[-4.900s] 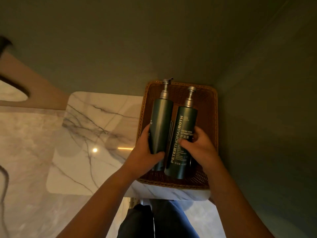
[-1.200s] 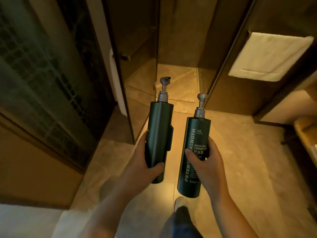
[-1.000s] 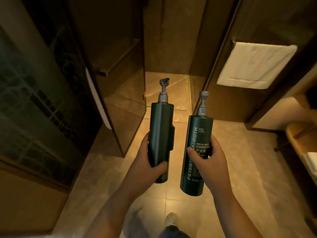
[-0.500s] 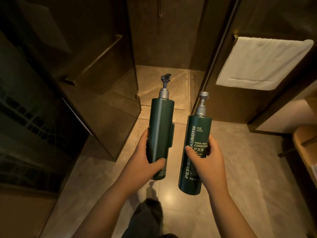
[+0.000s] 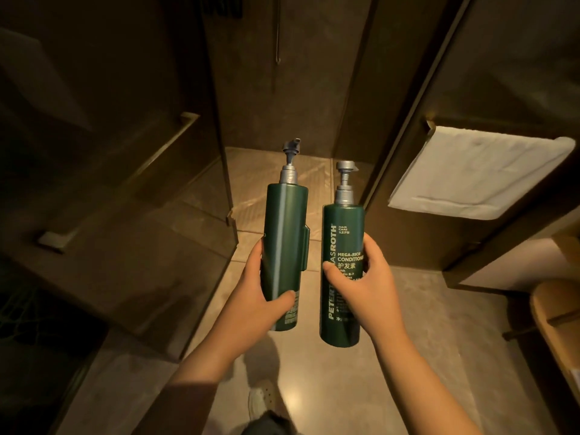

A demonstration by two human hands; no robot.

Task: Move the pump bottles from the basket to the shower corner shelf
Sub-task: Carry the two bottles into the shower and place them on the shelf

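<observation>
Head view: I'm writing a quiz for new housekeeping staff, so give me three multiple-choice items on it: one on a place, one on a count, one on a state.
1. Where is the white towel relative to the bottles? A left, B right, C beneath.
2. How many pump bottles are held? A one, B two, C three.
3. What is the right hand doing? A hanging empty, B touching the towel, C gripping the conditioner bottle.
Answers: 1 B, it hangs at the frame's right. 2 B, the left hand grips the other pump bottle. 3 C, its fingers and thumb curl round it.
</observation>
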